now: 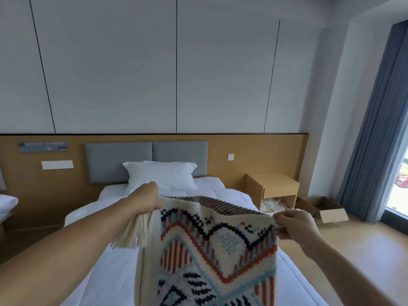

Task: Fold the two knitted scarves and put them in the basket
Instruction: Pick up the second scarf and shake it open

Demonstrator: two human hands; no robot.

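A cream knitted scarf (212,250) with a navy, orange and light-blue pattern hangs in the air above the bed, doubled over so its brown inner side shows along the top edge. My left hand (148,199) grips its upper left corner, where a cream fringe dangles. My right hand (293,224) pinches the upper right corner. The scarf runs out of the frame at the bottom. No second scarf and no basket are in view.
A bed with a white duvet (106,261) and a white pillow (163,175) lies straight ahead. A wooden nightstand (273,188) stands to its right, and an open cardboard box (322,212) sits on the floor near the blue curtain (375,129).
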